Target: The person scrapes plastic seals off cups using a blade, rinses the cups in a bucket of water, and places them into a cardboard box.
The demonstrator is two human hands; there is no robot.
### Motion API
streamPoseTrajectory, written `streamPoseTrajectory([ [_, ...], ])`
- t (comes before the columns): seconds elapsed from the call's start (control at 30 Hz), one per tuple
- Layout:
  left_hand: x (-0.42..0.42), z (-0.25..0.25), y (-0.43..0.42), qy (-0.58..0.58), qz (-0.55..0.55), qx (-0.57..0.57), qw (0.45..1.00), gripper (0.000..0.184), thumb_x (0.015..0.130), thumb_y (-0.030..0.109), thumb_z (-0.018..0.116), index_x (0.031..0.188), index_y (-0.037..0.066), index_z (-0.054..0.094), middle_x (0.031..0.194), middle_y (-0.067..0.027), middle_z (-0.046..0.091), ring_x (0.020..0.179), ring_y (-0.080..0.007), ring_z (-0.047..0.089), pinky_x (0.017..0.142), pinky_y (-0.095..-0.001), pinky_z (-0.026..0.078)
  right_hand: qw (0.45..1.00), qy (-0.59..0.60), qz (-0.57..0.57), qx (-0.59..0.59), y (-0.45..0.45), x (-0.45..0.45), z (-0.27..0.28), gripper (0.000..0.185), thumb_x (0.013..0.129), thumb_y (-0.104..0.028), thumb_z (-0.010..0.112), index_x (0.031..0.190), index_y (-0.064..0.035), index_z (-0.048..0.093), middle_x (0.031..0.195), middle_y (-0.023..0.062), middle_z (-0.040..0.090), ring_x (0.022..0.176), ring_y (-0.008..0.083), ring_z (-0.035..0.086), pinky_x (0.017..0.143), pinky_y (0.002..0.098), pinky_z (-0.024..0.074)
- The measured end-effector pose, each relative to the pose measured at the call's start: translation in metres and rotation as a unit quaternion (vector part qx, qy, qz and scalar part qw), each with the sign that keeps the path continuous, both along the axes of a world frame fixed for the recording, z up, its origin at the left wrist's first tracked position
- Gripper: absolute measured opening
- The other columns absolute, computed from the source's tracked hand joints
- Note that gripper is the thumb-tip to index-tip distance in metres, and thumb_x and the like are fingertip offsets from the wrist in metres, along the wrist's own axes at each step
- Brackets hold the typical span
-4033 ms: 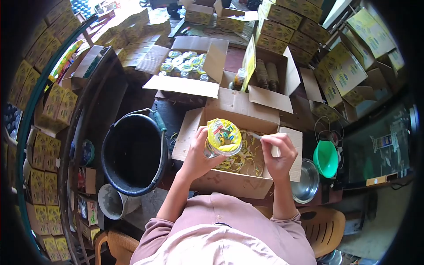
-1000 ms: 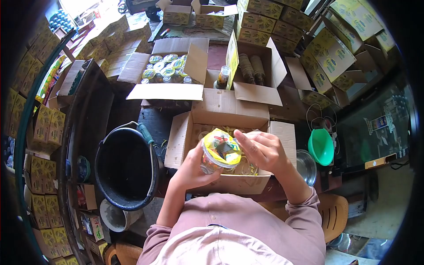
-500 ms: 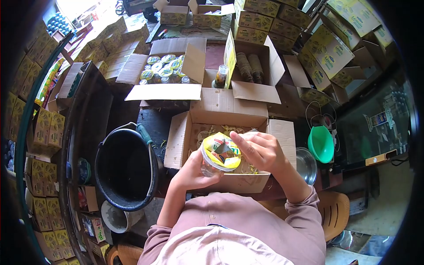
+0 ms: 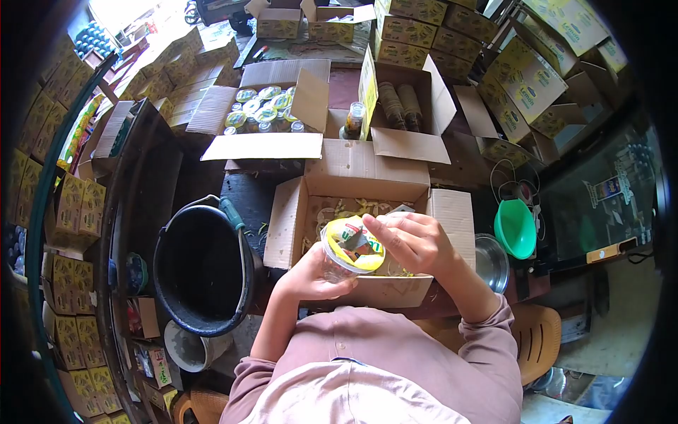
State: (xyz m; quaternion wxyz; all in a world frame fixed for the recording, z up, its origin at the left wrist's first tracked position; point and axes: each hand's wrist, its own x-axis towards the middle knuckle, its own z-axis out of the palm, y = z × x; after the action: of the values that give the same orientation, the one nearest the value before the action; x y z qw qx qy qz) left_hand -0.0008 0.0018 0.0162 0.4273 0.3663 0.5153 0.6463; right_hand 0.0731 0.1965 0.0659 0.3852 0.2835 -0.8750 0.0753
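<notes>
My left hand [image 4: 311, 272] is wrapped round a clear plastic cup [image 4: 332, 270], tilted toward me, above an open cardboard box. A yellow, green and white printed film lid [image 4: 348, 233] covers the cup's top, with a dark grey patch in its middle. My right hand [image 4: 417, 244] is closed in a pinch at the lid's right edge; what its fingertips grip is hidden. Below both hands, the open cardboard box [image 4: 367, 186] has thin yellow scraps [image 4: 346, 208] on its bottom.
A black bucket [image 4: 161, 272] stands to the left. Behind are a carton of lidded cups [image 4: 265, 113], another carton [image 4: 439, 106] with stacked cups [image 4: 392, 106], and a filled jar [image 4: 352, 121]. A green bowl [image 4: 515, 230] and a metal bowl [image 4: 492, 265] are at right.
The yellow film that stuck out past the cup's far rim now lies closer to the round edge. My right fingertips have shifted slightly left and down along the lid.
</notes>
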Motion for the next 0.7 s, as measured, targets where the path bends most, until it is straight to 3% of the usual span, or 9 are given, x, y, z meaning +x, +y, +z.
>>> streamPoseTrajectory([
  [0.03,-0.001,-0.001,-0.001,-0.025,-0.017,-0.016,0.999,0.041,0.068,0.009,0.065,0.105,-0.001,0.049,0.086,-0.0042,0.057,0.075,-0.0092,0.051,0.067,-0.0226,0.043,1.0,-0.008,0.002,-0.004,0.0,-0.001,-0.001,0.055,0.067,-0.013,0.064,0.118,0.0029,0.051,0.067,0.0033,0.06,0.065,0.0129,0.062,0.061,0.026,0.052],
  [0.13,0.001,-0.007,0.008,-0.075,-0.084,0.087,0.99,0.041,0.068,0.008,0.066,0.105,0.0,0.05,0.083,-0.0034,0.056,0.071,-0.0078,0.051,0.062,-0.0212,0.043,0.999,-0.029,0.013,-0.025,0.0,-0.003,-0.002,0.055,0.067,-0.012,0.063,0.119,0.0016,0.05,0.069,0.0039,0.06,0.065,0.0125,0.061,0.06,0.0259,0.0518],
  [0.23,-0.009,-0.038,0.007,-0.086,-0.145,0.103,0.98,0.048,0.065,0.008,0.068,0.108,0.0,0.047,0.083,-0.0032,0.056,0.069,-0.0081,0.052,0.06,-0.0213,0.043,1.0,-0.011,0.014,-0.022,0.0,-0.004,-0.006,0.054,0.067,-0.011,0.062,0.118,0.0009,0.051,0.07,0.0038,0.06,0.066,0.0127,0.061,0.06,0.0258,0.0516],
  [0.33,-0.015,-0.035,0.006,-0.114,-0.171,0.096,0.974,0.053,0.063,0.008,0.07,0.11,0.001,0.046,0.082,-0.0028,0.056,0.068,-0.0083,0.052,0.06,-0.0207,0.043,1.0,-0.003,0.018,-0.017,-0.001,-0.003,0.0,0.051,0.068,-0.01,0.063,0.117,0.0011,0.053,0.069,0.0029,0.06,0.066,0.0128,0.061,0.06,0.0257,0.0515],
  [0.37,-0.018,-0.03,0.005,-0.122,-0.157,0.07,0.977,0.059,0.061,0.009,0.072,0.112,0.001,0.044,0.091,-0.0054,0.054,0.078,-0.0111,0.053,0.071,-0.0236,0.044,1.0,0.001,0.01,-0.02,0.0,-0.003,0.0,0.05,0.068,-0.01,0.063,0.116,0.0011,0.053,0.069,0.0028,0.06,0.066,0.0128,0.061,0.06,0.0257,0.0515],
  [0.43,-0.009,-0.02,0.012,-0.07,0.033,0.144,0.986,0.063,0.06,0.009,0.073,0.114,0.001,0.041,0.103,-0.0081,0.05,0.092,-0.0137,0.05,0.085,-0.0276,0.04,1.0,0.008,-0.005,-0.025,0.002,-0.004,0.0,0.049,0.068,-0.009,0.063,0.115,0.0011,0.054,0.068,0.0025,0.06,0.066,0.0129,0.061,0.061,0.0257,0.0513],
  [0.47,-0.01,-0.015,0.011,-0.039,0.043,0.145,0.988,0.069,0.062,0.01,0.072,0.12,0.001,0.035,0.114,-0.0097,0.043,0.105,-0.0156,0.044,0.095,-0.03,0.031,0.999,0.002,-0.013,-0.044,0.001,-0.004,0.002,0.049,0.068,-0.009,0.063,0.115,0.0012,0.054,0.068,0.0021,0.06,0.065,0.013,0.061,0.061,0.0258,0.0511],
  [0.57,-0.011,-0.011,0.009,0.071,0.1,0.072,0.99,0.069,0.065,0.01,0.068,0.124,0.001,0.032,0.114,-0.0099,0.044,0.109,-0.0161,0.043,0.096,-0.0296,0.031,0.999,-0.01,-0.039,-0.03,0.004,-0.003,0.003,0.051,0.068,-0.009,0.063,0.117,0.0013,0.053,0.068,0.002,0.06,0.064,0.0129,0.061,0.061,0.0258,0.0509],
  [0.7,0.0,-0.018,0.011,0.161,0.2,0.075,0.964,0.067,0.066,0.006,0.063,0.125,0.0,0.032,0.113,-0.0116,0.047,0.108,-0.0188,0.045,0.096,-0.0315,0.033,0.998,-0.02,-0.047,-0.024,0.0,-0.005,0.008,0.053,0.068,-0.008,0.063,0.118,0.0014,0.051,0.062,0.0014,0.056,0.062,0.0121,0.06,0.061,0.0252,0.0511],
])
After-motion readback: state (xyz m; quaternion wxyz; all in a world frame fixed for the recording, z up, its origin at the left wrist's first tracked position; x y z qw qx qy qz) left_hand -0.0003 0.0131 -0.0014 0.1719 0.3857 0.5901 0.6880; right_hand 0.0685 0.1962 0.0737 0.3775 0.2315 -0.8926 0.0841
